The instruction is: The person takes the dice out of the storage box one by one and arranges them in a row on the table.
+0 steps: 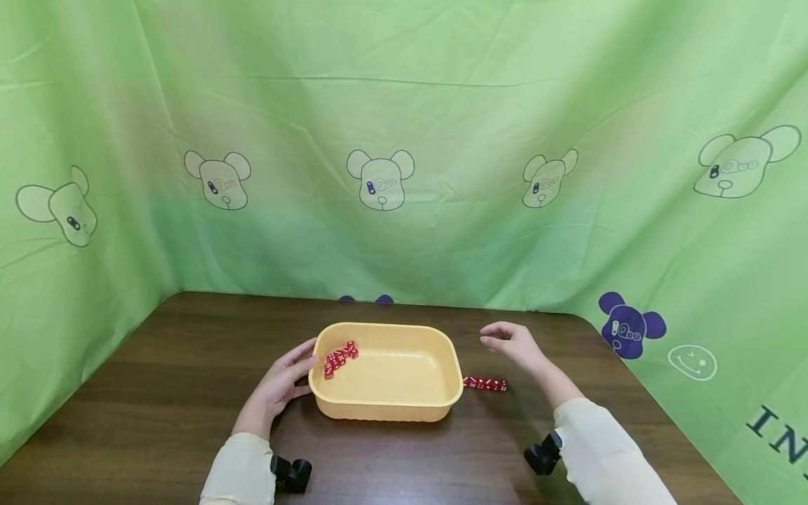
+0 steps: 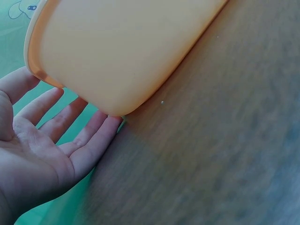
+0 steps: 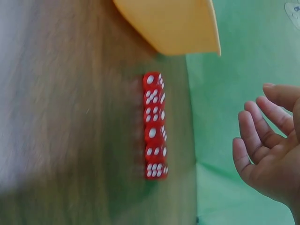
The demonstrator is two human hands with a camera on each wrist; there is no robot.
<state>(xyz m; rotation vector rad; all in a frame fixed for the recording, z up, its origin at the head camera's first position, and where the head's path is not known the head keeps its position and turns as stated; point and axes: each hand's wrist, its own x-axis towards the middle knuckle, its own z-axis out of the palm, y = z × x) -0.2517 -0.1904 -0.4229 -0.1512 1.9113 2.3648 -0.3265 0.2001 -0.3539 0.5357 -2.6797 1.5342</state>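
Note:
A yellow plastic basin (image 1: 391,412) stands on the table, several red dice (image 1: 337,359) with white pips lying at the left inside it. My left hand (image 1: 285,379) rests at the basin's left end. In the left wrist view, the spread fingers (image 2: 96,140) of that hand touch the basin's outer wall, with the thumb up by the rim. Right of the basin, more red dice (image 3: 154,126) form a straight row on the table. Raised beyond this row, my right hand (image 1: 514,344) holds nothing and its fingers are loosely bent.
Dark brown wood covers the tabletop (image 1: 158,393). A green cloth (image 1: 379,105) printed with bear heads hangs behind the table and along both sides. Black wrist cameras (image 1: 292,475) sit on both pale sleeves.

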